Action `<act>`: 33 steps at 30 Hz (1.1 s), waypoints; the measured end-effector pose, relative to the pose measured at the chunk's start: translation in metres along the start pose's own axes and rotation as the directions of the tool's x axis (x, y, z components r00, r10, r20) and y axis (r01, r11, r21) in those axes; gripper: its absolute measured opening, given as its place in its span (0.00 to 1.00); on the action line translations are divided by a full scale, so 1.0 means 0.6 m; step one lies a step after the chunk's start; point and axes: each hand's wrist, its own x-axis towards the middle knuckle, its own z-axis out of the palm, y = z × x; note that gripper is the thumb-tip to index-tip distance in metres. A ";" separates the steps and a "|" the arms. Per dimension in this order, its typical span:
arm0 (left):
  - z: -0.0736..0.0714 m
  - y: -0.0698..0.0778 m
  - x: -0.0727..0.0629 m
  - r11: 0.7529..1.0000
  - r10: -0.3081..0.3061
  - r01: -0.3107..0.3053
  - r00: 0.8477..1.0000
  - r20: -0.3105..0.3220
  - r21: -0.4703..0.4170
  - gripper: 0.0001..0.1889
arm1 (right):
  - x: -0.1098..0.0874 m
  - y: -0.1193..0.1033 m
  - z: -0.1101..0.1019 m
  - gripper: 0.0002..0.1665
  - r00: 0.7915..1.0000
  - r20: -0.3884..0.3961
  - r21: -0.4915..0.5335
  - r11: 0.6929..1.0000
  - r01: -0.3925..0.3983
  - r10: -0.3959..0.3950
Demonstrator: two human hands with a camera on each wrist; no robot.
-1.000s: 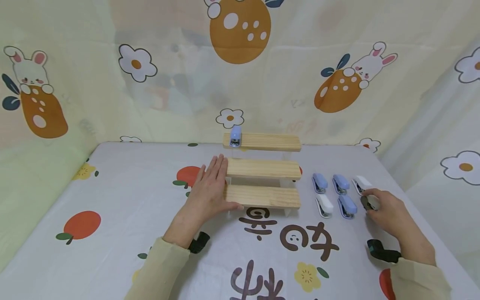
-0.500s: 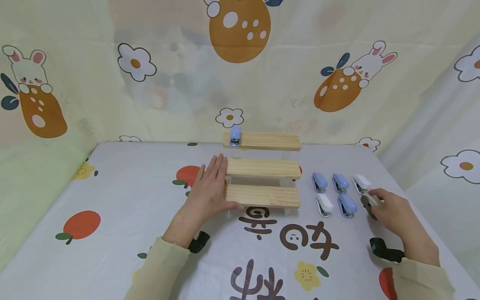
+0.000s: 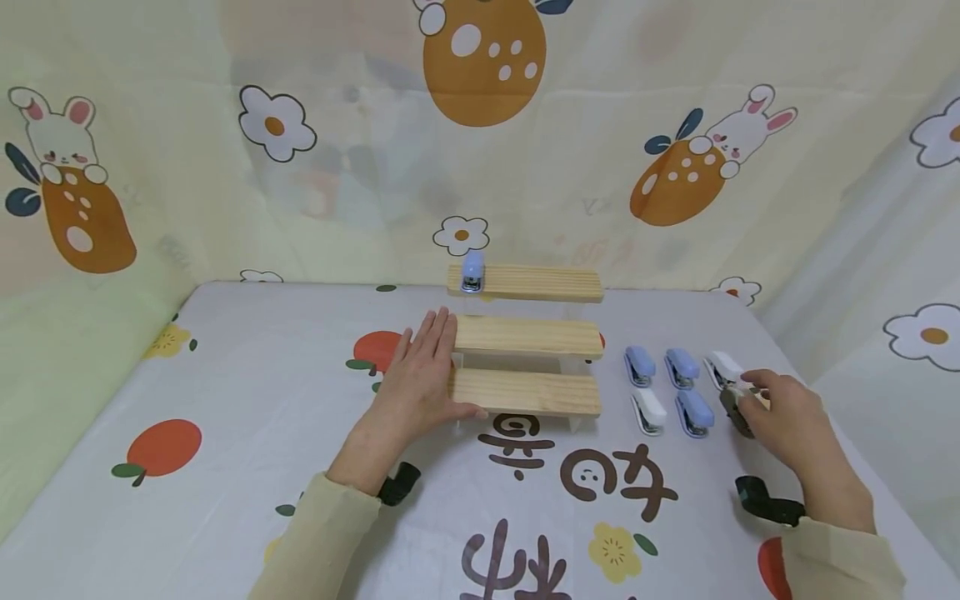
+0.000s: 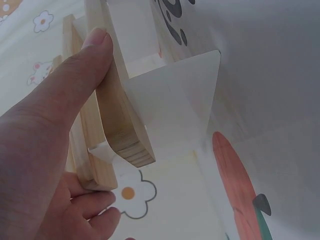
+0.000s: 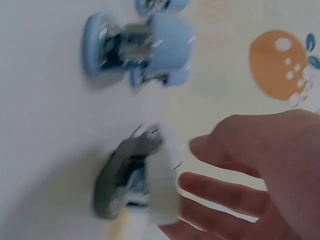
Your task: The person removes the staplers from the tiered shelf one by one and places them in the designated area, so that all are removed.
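My left hand [image 3: 416,383] rests along the left end of a wooden tiered rack [image 3: 525,392]. Its thumb [image 4: 97,45] lies on the lowest board, with other fingers by the ends of the boards behind. My right hand [image 3: 791,425] is at a small stapler with a grey-green base and pale top [image 5: 162,190]. In the right wrist view its thumb stands apart from the stapler, while a fingertip is close to or touching the pale top; contact is unclear. One blue stapler [image 3: 472,272] stands at the left of the top board.
Left of my right hand are blue staplers [image 3: 694,413] in two rows, with a white stapler [image 3: 648,412] in the front row. Another white stapler [image 3: 722,368] lies just behind the grey-green one. Patterned cloth [image 3: 360,192] hangs behind the table [image 3: 247,367].
The grey-green stapler has turned slightly beside my right hand. That hand's thumb and index finger now look more spread. My left hand stays at the rack.
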 end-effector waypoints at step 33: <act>-0.001 -0.002 -0.002 1.000 -0.005 0.005 1.000 -0.018 -0.009 0.72 | 0.007 -0.294 -0.039 0.17 0.849 -0.346 0.026 0.901 0.434 -0.399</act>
